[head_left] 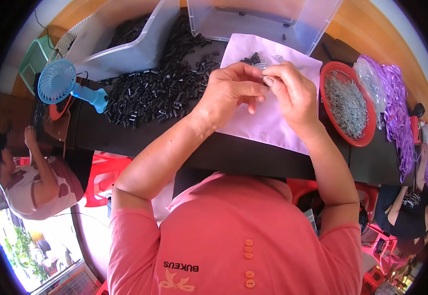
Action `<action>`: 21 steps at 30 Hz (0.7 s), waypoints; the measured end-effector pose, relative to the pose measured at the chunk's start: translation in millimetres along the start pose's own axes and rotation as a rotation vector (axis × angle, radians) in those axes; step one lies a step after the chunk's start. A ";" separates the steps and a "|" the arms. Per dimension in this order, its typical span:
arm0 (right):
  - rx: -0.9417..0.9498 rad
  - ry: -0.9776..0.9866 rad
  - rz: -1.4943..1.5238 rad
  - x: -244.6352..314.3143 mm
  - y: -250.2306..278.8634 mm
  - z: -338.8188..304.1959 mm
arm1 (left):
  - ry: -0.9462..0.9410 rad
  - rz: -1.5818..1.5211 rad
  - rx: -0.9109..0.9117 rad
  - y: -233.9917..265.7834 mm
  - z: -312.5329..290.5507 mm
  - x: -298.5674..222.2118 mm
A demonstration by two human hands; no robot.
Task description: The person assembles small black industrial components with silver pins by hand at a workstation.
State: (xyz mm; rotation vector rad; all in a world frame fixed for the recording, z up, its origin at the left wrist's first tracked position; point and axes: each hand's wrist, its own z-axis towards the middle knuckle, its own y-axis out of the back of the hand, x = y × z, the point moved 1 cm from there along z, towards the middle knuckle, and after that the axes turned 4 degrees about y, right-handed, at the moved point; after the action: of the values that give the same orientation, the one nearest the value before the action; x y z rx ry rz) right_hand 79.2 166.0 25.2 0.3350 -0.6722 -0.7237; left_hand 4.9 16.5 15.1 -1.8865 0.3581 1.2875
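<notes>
Both hands meet over a pink cloth (278, 125) on the dark table. My left hand (234, 87) is closed, thumb and fingers bent toward the other hand. Opposite it, my right hand (292, 91) pinches a tiny item between thumb and forefinger; it is too small to name. Just beyond the fingers, a few black cylindrical pieces (251, 59) and some small shiny metal pieces lie on the cloth. A red oval basket (366, 135) full of small silvery metal pieces (347, 108) stands right of my right hand. Many loose black pieces (155, 98) are heaped left of my left hand.
Two translucent plastic bins (120, 61) stand at the back. A blue handheld fan (59, 83) is at the left, near a green basket (32, 61). Purple straps (393, 98) and a clear plastic bag (370, 78) lie at the right. Other people sit at both sides.
</notes>
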 end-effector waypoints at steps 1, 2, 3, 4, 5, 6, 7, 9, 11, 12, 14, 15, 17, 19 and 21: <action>-0.013 -0.062 0.046 0.8 -0.7 -1.7 | -0.004 -0.028 -0.003 -1.6 -0.2 1.3; 0.001 -0.135 0.091 2.0 -1.5 -2.9 | -0.005 -0.036 0.004 -1.0 0.8 3.8; 0.005 -0.132 0.098 2.7 -3.7 -3.9 | -0.009 -0.036 -0.004 1.1 1.2 6.2; -0.010 -0.212 0.174 1.5 -5.0 -5.4 | -0.026 0.023 -0.014 1.8 2.1 7.6; -0.026 -0.294 0.249 0.2 -6.5 -6.3 | -0.043 0.082 -0.025 2.2 2.6 8.4; -0.022 -0.291 0.250 0.0 -7.5 -6.0 | -0.060 0.094 -0.034 2.1 2.4 8.9; -0.027 -0.306 0.252 -0.2 -8.5 -6.1 | -0.062 0.093 -0.037 2.2 2.1 9.2; -0.030 -0.319 0.253 -0.7 -9.7 -7.0 | -0.080 0.126 -0.094 2.8 1.9 9.6; -0.016 -0.373 0.290 -1.9 -9.8 -9.0 | -0.106 0.120 -0.127 3.0 3.0 11.6; -0.017 -0.373 0.286 -2.5 -11.1 -9.4 | -0.130 0.116 -0.161 2.9 3.7 12.1; -0.050 -0.502 0.463 -4.2 -13.9 -10.4 | -0.127 0.106 -0.157 4.2 1.5 9.4; -0.052 -0.504 0.458 -3.2 -13.4 -10.1 | -0.126 0.099 -0.157 6.0 0.0 7.8; -0.028 -0.623 0.581 -2.2 -13.2 -8.6 | -0.120 0.077 -0.141 8.5 -1.0 5.2; -0.021 -0.651 0.599 -1.6 -11.9 -8.2 | -0.124 0.038 -0.137 8.0 -1.5 3.1; -0.013 -0.679 0.620 -1.1 -11.7 -8.2 | -0.122 -0.002 -0.105 10.2 1.2 5.0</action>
State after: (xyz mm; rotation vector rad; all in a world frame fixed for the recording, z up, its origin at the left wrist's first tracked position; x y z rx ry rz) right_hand 78.2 159.0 12.8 -0.1544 -1.3368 -0.2266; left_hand 0.0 11.8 5.8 -1.8839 0.2287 1.4367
